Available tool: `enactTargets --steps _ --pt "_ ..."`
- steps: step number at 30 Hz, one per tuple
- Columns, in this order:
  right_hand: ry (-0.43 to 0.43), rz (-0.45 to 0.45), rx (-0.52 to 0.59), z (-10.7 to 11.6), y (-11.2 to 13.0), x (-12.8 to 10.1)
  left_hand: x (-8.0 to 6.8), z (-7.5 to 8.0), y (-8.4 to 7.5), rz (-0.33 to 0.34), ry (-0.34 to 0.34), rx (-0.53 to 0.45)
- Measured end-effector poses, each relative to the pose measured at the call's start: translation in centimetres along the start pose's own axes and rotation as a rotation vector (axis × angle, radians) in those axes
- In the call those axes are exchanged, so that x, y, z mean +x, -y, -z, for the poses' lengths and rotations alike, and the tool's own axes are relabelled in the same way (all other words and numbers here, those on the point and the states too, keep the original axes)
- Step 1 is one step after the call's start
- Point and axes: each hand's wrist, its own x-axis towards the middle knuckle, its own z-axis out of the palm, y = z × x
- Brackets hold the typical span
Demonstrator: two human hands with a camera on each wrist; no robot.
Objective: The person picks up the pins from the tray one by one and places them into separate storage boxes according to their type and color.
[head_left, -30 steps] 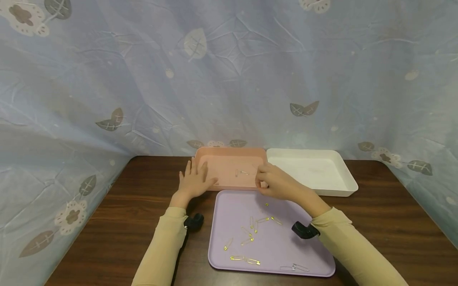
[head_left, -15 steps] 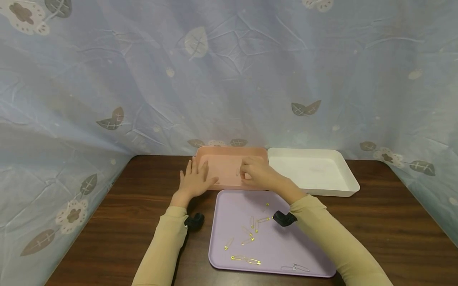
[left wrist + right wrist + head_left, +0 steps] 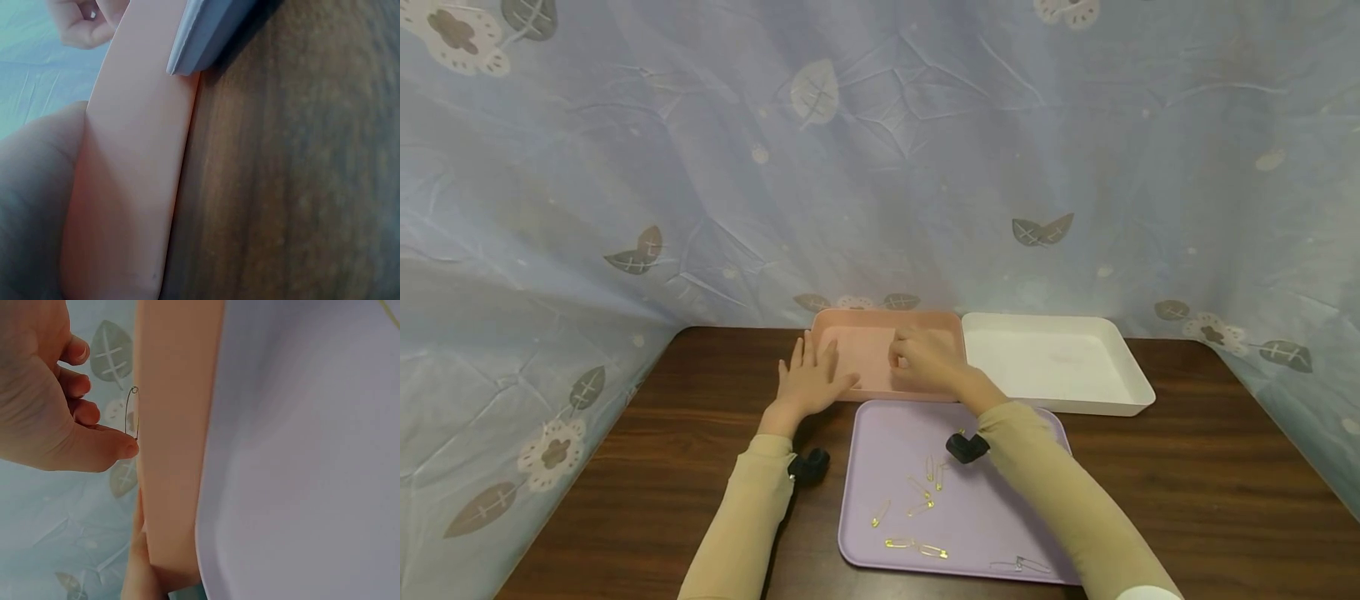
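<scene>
- Silver safety pin (image 3: 132,412): pinched between the thumb and fingers of the right hand (image 3: 928,360); seen in the right wrist view, its loop end pointing away from the thumb, just beside the wall of the pink tray (image 3: 865,354). In the head view the pin is hidden by the hand.
- Right hand: fingers curled, thumb tip pressed against the pin; it hangs over the inside of the pink tray, towards the tray's right half.
- Left hand (image 3: 808,379): fingers straight and spread, lying flat on the pink tray's left front corner, holding nothing; in the left wrist view the palm lies against the tray's outer wall (image 3: 134,187).
- Lavender tray (image 3: 887,433): just nearer the person than the pink tray, beneath the right forearm; the two trays meet edge to edge.
- Gold safety pins (image 3: 917,492): scattered loose on the lavender tray, below and behind the right wrist; another gold pair (image 3: 916,547) and one silver pin (image 3: 1018,564) lie nearer the front edge.
- White tray (image 3: 1052,358): to the right of the right hand, side by side with the pink tray.
- Brown wooden table (image 3: 700,467): bears all three trays.
- Blue leaf-printed cloth (image 3: 880,167): hangs beyond both hands.
</scene>
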Motion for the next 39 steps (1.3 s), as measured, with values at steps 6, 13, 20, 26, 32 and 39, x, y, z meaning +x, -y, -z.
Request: enactTargets --steps 6,13,20,26,32,39 --pt "-0.008 -0.023 0.039 -0.7 -0.4 0.7 0.0 0.0 -0.1 -0.002 0.0 -0.006" --pt "0.018 -0.077 0.079 -1.3 -0.6 2.2 0.1 -0.1 0.0 -0.003 0.006 -0.007" --pt "0.059 -0.144 0.1 -1.8 -1.0 4.0 0.0 -0.2 0.0 -0.009 -0.002 -0.001" --pt "0.027 -0.161 0.056 -2.0 -1.7 5.3 0.2 -0.3 0.0 -0.003 -0.022 0.008" --pt "0.039 -0.153 -0.033 -2.1 -1.9 6.5 0.3 -0.3 -0.1 -0.001 -0.017 0.017" --pt "0.033 -0.166 -0.03 -2.2 -1.9 6.6 0.2 -0.3 -0.1 0.003 -0.009 0.012"
